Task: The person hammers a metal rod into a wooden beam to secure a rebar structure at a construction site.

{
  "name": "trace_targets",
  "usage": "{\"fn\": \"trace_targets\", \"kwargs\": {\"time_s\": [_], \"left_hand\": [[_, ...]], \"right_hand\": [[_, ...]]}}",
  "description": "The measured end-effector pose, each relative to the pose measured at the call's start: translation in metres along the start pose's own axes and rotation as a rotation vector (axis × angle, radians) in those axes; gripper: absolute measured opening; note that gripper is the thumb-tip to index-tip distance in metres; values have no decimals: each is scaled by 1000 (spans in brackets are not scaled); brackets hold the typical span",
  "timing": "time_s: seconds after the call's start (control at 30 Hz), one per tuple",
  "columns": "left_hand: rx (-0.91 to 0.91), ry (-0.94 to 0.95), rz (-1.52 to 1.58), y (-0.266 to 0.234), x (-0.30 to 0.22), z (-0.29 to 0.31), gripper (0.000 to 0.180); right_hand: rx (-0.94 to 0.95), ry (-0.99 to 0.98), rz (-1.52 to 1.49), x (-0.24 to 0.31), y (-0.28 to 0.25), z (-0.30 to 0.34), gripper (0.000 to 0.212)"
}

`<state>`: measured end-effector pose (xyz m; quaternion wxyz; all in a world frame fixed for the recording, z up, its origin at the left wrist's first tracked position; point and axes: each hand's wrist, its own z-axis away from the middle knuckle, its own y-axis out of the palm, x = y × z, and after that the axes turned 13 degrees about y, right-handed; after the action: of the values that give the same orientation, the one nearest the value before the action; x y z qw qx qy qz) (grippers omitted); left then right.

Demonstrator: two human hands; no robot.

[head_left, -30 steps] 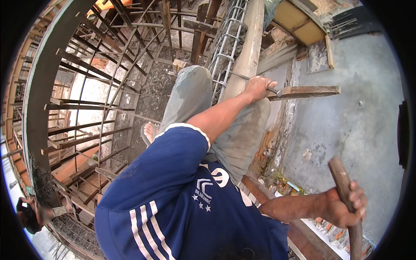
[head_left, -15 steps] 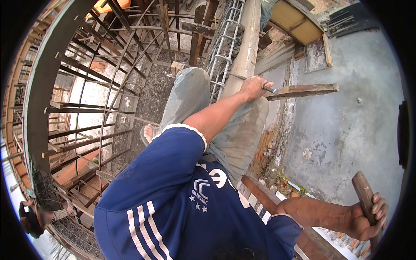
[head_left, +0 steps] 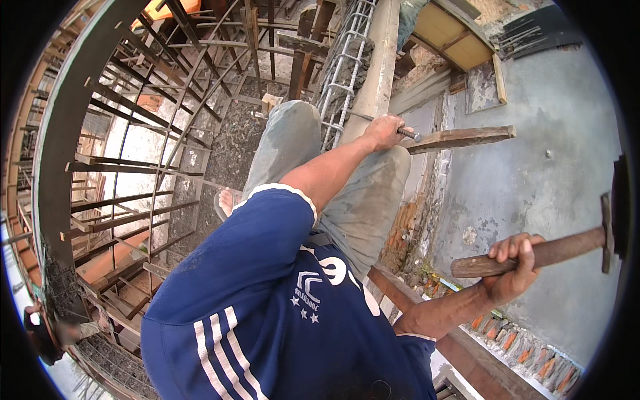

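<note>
My left hand point(head_left: 385, 132) is closed round a metal chisel point(head_left: 409, 134), a dark rod. Its blunt end sticks out on the right of the fist, and its thin end reaches left over a pale, narrow board point(head_left: 373, 80); whether the tip touches anything I cannot tell. Out to the right, my right hand point(head_left: 512, 267) grips the wooden handle of a hammer point(head_left: 567, 248). The hammer's metal head lies at the far right, well away from the chisel. Beside the left fist, a rough piece of timber point(head_left: 463, 139) juts out to the right.
A steel rebar cage point(head_left: 345, 73) runs along the board's left side. Timber formwork and bars point(head_left: 143, 133) form an open grid at left. A grey wall surface point(head_left: 533, 180) spans the right. A brown beam point(head_left: 477, 363) passes under my right arm. Another person point(head_left: 50, 333) is at far lower left.
My right hand has moved up and to the left with the hammer, whose head now shows at the far right. My left hand stays closed on the chisel, nearly in place.
</note>
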<state>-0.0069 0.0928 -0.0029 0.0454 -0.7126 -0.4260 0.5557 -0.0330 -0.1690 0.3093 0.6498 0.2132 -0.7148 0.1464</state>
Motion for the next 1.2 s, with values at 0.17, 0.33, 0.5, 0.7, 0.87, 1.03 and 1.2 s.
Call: {"fn": "trace_targets", "kwargs": {"time_s": [0.17, 0.33, 0.5, 0.7, 0.87, 1.03, 1.2], "left_hand": [[-57, 23, 6, -5, 14, -2, 31], [-43, 120, 39, -6, 21, -2, 24], [-5, 85, 10, -5, 18, 14, 33], [-24, 24, 29, -16, -5, 32, 48], [-82, 107, -35, -8, 4, 23, 52], [50, 109, -53, -6, 9, 45, 52], [-46, 140, -96, -3, 10, 49, 45]], "right_hand": [[-231, -738, -182, 98, -47, -44, 13], [-68, 434, 188, -164, 35, 26, 9], [110, 735, 197, -116, 20, 36, 15], [-206, -358, 36, 54, -39, -25, 12], [-335, -473, -123, -24, -1, -25, 10], [168, 939, 51, -230, 25, 33, 14], [-51, 645, -42, -117, -10, 20, 17]]}}
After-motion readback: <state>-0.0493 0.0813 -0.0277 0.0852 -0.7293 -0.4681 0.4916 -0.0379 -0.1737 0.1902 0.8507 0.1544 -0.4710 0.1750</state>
